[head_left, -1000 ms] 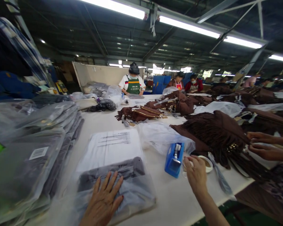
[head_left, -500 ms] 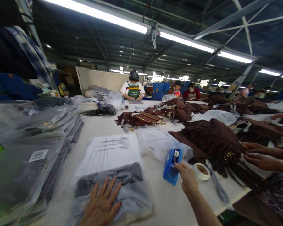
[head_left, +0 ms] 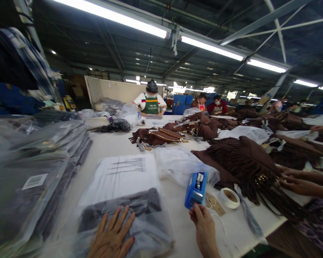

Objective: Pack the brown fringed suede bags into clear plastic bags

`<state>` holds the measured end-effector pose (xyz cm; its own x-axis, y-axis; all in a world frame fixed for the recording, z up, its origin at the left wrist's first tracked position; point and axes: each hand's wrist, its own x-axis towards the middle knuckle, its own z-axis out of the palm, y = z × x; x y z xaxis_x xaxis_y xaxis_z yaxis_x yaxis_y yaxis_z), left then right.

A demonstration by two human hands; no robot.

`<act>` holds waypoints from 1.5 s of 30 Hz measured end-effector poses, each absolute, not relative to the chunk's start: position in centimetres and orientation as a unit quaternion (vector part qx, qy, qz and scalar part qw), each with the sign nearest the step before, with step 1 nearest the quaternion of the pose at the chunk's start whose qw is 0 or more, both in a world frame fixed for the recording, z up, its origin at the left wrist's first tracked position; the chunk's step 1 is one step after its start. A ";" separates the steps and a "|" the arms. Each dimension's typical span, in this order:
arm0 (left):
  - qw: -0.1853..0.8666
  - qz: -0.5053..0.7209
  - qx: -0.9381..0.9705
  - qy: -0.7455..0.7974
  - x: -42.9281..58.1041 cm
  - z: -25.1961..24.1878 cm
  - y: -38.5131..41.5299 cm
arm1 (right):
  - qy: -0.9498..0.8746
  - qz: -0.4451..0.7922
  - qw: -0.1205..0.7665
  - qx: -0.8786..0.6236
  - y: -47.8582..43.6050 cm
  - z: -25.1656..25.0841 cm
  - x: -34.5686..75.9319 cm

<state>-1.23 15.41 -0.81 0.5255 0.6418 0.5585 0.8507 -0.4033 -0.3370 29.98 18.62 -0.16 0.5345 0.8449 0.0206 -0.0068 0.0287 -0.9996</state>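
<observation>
My left hand (head_left: 113, 233) lies flat, fingers spread, on a clear plastic bag (head_left: 150, 229). Inside the bag a dark grey folded item (head_left: 142, 200) shows, along with a white sheet of printed lines at its far end. My right hand (head_left: 204, 225) is at the near end of a blue tape dispenser (head_left: 191, 190), thumb and fingertips pinched together. A shiny strip of tape (head_left: 197, 196) runs from the dispenser to those fingertips. Just right of the dispenser are a brown hang tag (head_left: 216, 206) with a white string and a loose tape roll (head_left: 229, 198).
Bagged grey items with barcode labels (head_left: 34, 181) are stacked at left. Brown fringed bags (head_left: 239, 157) and clear plastic (head_left: 180, 161) cover the right and far table. Another person's hands (head_left: 296, 181) work at right. A person in a green apron (head_left: 150, 104) stands opposite.
My right hand has moved toward me and slightly left, from the dispenser's side to its near end, uncovering the hang tag. My left hand stays flat on the bag, shifted slightly left in view.
</observation>
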 end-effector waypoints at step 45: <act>-0.054 -0.135 -0.810 -0.567 -0.2 2.0 13.5 | -0.874 0.150 0.101 -0.452 26.7 6.5 20.4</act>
<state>-0.25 13.54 2.04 0.3192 0.9343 0.1585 0.9052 -0.3501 0.2407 20.38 26.75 6.50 -0.5711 0.8199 0.0410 0.7594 0.5466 -0.3530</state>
